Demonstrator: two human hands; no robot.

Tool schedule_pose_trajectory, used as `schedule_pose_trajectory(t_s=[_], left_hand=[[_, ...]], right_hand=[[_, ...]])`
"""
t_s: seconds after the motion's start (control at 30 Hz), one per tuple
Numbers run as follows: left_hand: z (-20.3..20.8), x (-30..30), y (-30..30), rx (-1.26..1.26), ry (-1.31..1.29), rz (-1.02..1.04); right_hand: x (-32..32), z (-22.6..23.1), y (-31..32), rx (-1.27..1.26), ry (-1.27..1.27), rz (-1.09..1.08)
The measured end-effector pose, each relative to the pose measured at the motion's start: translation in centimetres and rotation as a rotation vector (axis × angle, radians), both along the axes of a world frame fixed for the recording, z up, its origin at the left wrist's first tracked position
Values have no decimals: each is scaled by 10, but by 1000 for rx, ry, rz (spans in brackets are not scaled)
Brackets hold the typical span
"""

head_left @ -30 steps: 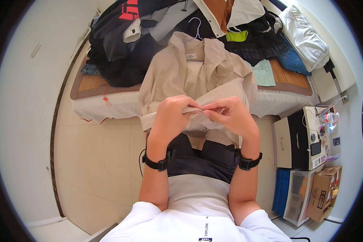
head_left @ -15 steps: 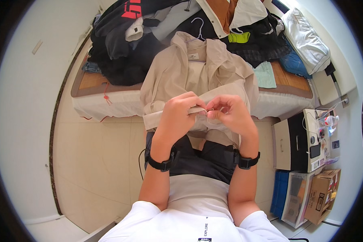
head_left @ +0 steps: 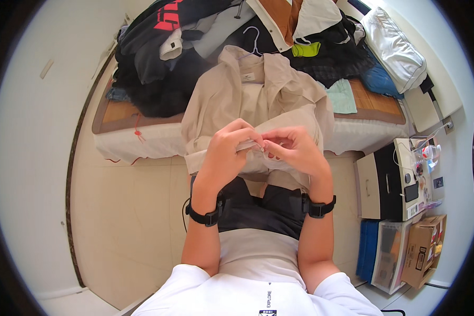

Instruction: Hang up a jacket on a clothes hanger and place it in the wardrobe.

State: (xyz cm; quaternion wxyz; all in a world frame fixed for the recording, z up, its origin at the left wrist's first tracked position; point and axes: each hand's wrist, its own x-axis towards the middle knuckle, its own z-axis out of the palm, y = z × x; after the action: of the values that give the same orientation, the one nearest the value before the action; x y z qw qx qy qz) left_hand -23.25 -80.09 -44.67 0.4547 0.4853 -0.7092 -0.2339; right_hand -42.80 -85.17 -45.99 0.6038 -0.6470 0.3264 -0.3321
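Observation:
A beige jacket [head_left: 208, 100] lies over the bed's front edge, its lower part coming down toward my lap. A pale hanger [head_left: 256, 39] sticks out of its collar. My left hand [head_left: 230, 150] is closed on a folded edge of the jacket, the fabric showing between thumb and fingers. Right beside it, my right hand [head_left: 296, 150] pinches at the same edge, its fingertips meeting those of the left. Whatever small part lies between the fingertips is too hidden to name. Something whitish and thin shows just under the right fingers. Both wrists wear black straps.
Dark clothes [head_left: 142, 79] and other garments are heaped on the bed [head_left: 147, 139]. A white pillow-like bundle [head_left: 392, 50] lies at its right end. On the right stand a cabinet [head_left: 368, 184] with small items on top, a clear bin [head_left: 392, 253] and a cardboard box [head_left: 421, 253].
Both hands have shifted slightly left with the jacket edge. My right fingers have drawn closer to the left fingertips. The whole view has also shifted a little.

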Motion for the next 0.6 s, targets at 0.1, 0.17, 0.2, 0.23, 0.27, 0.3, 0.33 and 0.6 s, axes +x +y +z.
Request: schedule_pose_trajectory(t_s=[0.1,0.17,0.2,0.23,0.27,0.3,0.33,0.6], left_hand=[[-2,-2,2,17,10,-15],[0,-3,1,-59,-83,7],[2,-3,1,-82,-119,-2],[4,-3,1,-47,-85,-17],[5,-3,3,-7,-46,-39],[8,-2,5,-24,-62,-42],[10,-2,9,-5,-63,-56],[24,-2,51,-11,-212,-23]], right_hand=[[-3,-4,-2,7,-28,50],[-4,-3,-5,-150,162,35],[-3,-3,-5,-172,126,22],[-2,-3,-6,-144,125,42],[-3,-3,-6,-103,164,60],[-3,-3,-6,-130,115,50],[-3,-3,-5,-99,72,101],[-3,12,8,-240,2,266]])
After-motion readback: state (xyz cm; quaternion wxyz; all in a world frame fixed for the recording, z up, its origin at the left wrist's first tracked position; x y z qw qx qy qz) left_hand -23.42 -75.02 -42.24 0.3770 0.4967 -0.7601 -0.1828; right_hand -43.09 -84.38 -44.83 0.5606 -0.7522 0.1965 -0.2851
